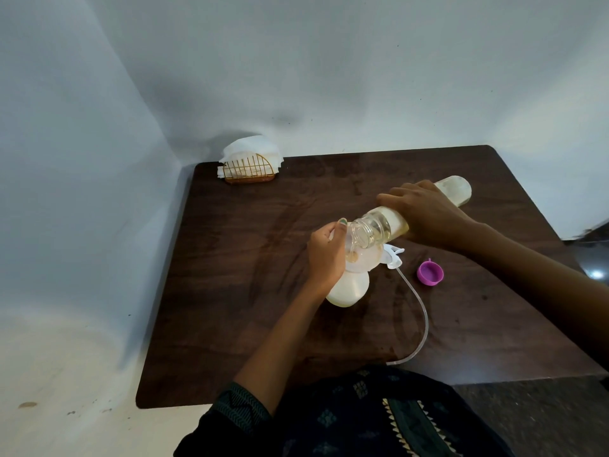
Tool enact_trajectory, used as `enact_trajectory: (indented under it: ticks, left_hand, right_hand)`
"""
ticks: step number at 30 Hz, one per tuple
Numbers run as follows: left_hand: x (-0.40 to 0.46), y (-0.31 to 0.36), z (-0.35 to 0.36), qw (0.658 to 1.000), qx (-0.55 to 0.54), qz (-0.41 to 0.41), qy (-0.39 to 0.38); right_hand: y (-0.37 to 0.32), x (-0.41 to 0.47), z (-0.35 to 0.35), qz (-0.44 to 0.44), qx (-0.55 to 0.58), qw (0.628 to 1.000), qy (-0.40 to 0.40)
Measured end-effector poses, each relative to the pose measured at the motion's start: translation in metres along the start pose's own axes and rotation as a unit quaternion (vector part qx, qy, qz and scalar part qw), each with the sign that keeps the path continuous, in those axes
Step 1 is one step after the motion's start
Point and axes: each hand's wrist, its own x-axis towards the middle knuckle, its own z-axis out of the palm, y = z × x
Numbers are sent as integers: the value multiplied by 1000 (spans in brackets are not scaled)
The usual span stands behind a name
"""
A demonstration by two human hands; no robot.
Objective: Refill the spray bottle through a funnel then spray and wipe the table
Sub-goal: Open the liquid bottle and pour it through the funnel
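Refill was underway, not finished. Right hand point(425, 214) was wrapped round the middle of the clear refill bottle point(382, 227), fingers curled over it, holding it tipped nearly level w/ its open mouth down-left of the grip, right over the funnel point(133, 258). A little yellowish liquid sat in the funnel bowl just under that mouth, so the pour looked live, tho the stream itself was too faint to make out. Left hand point(324, 255) gripped the funnel rim and the neck of the white spray bottle point(349, 290), thumb up by the refill bottle's lip; the spray bottle stood directly below that grip on the dark wood table point(247, 308). Spray head point(393, 255) was off, lying just right of the left-hand grip, its dip tube point(423, 319) trailing back toward the person. Purple cap point(430, 273) lay below the right wrist, apart from both bottles. Napkin holder point(248, 166) w/ white tissues stood well away at the far left corner, untouched. My read: cap off, head off, funnel seated = done; filling partway. Left to do: finish pour, pull funnel, screw head back on, spray, then wipe w/ a tissue. How full the spray bottle was, couldn't tell thru the milky plastic.
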Motion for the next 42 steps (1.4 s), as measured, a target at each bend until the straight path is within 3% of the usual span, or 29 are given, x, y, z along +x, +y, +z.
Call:
enact_trajectory:
  ticks: [42]
  left_hand:
    - [1,2,1,1000,-7,7,1]
  right_hand:
    - [2,2,0,-10,-8,1000,11]
